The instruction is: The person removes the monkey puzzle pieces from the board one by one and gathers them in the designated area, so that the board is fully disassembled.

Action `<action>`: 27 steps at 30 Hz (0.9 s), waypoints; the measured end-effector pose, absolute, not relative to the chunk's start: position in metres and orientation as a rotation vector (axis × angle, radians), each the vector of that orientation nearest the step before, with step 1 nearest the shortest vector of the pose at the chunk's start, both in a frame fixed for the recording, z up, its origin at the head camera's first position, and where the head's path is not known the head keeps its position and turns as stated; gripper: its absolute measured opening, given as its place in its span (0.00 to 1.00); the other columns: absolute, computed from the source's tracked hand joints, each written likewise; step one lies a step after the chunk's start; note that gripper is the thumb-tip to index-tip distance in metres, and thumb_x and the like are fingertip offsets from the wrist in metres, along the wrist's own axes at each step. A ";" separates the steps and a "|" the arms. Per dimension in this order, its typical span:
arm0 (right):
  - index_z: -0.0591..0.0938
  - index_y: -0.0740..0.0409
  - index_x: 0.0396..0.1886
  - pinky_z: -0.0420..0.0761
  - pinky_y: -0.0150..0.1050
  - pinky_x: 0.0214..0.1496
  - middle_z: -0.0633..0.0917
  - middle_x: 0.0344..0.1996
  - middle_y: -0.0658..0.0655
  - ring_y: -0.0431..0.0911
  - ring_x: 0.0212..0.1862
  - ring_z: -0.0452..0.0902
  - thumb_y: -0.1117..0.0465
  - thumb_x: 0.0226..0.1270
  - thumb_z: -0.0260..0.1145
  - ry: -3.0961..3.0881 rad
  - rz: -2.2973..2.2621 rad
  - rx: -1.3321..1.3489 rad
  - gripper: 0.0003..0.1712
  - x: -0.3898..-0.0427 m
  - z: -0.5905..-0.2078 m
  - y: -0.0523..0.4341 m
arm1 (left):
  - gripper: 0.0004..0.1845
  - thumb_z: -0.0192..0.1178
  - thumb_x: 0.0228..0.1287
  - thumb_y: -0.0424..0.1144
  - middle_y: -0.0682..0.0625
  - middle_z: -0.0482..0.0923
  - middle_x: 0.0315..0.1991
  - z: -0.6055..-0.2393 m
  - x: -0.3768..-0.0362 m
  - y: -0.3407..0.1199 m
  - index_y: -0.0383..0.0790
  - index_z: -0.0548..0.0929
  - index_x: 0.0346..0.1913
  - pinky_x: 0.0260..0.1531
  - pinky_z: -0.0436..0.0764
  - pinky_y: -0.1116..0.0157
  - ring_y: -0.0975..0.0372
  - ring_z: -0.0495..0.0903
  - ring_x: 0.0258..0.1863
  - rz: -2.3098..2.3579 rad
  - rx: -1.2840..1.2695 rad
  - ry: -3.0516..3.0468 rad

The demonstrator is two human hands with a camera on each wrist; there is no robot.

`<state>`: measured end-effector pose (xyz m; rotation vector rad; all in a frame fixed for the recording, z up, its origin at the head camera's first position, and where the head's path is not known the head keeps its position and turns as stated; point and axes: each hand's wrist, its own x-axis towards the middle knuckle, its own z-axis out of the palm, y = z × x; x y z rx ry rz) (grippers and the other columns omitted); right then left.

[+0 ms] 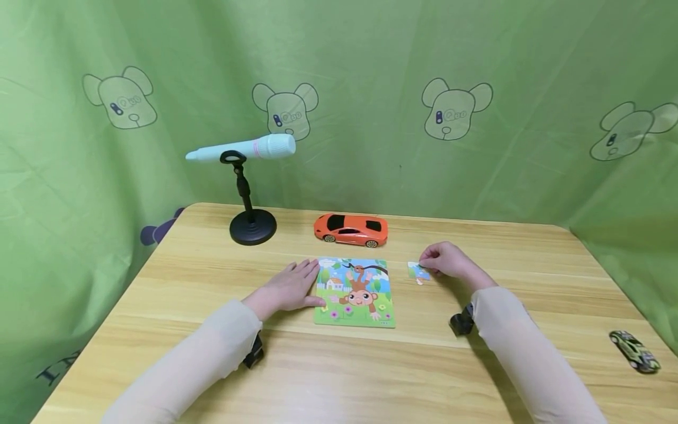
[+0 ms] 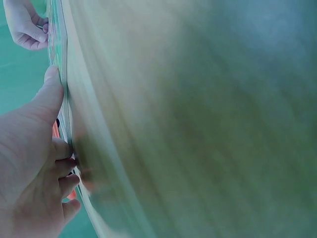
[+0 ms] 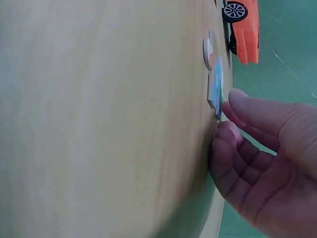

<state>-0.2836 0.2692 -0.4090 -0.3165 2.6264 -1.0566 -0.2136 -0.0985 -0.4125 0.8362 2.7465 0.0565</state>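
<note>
A square jigsaw puzzle (image 1: 356,306) with a hanging monkey picture lies flat on the table. My left hand (image 1: 290,288) rests at its left side, fingers extended, with the thumb over the puzzle's edge. To the right of the puzzle lie small blue and white puzzle pieces (image 1: 416,271), close together or overlapping. My right hand (image 1: 446,259) is at their right edge, its thumb and forefinger pinching a piece there. In the right wrist view the pieces (image 3: 213,89) appear edge-on beside the fingertips, and the other fingers are curled. How many pieces there are is unclear.
An orange toy car (image 1: 352,230) stands behind the puzzle. Back left is a light blue microphone (image 1: 241,148) on a black stand (image 1: 252,226). A small camouflage toy car (image 1: 634,351) sits near the table's right edge. A green curtain (image 1: 371,106) hangs behind.
</note>
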 end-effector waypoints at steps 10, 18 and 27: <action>0.80 0.67 0.37 0.74 0.36 0.27 0.77 0.26 0.57 0.47 0.27 0.71 0.63 0.64 0.61 2.707 -1.001 -0.351 0.09 -0.284 -0.398 0.259 | 0.46 0.44 0.62 0.66 0.43 0.44 0.71 -0.411 -0.214 -0.098 0.34 0.50 0.71 0.66 0.46 0.55 0.52 0.44 0.69 0.075 0.839 2.750; 0.81 0.65 0.39 0.75 0.38 0.32 0.78 0.29 0.54 0.47 0.32 0.72 0.62 0.62 0.64 2.751 -0.969 -0.584 0.10 -0.279 -0.387 0.220 | 0.46 0.43 0.62 0.66 0.43 0.43 0.72 -0.412 -0.213 -0.099 0.35 0.49 0.71 0.66 0.46 0.55 0.53 0.44 0.70 0.059 0.832 2.748; 0.80 0.62 0.43 0.75 0.38 0.37 0.78 0.34 0.53 0.46 0.36 0.72 0.62 0.58 0.68 2.649 -0.946 -0.790 0.13 -0.271 -0.395 0.169 | 0.46 0.43 0.62 0.66 0.43 0.43 0.72 -0.411 -0.213 -0.098 0.34 0.49 0.71 0.66 0.46 0.55 0.52 0.44 0.69 0.055 0.834 2.748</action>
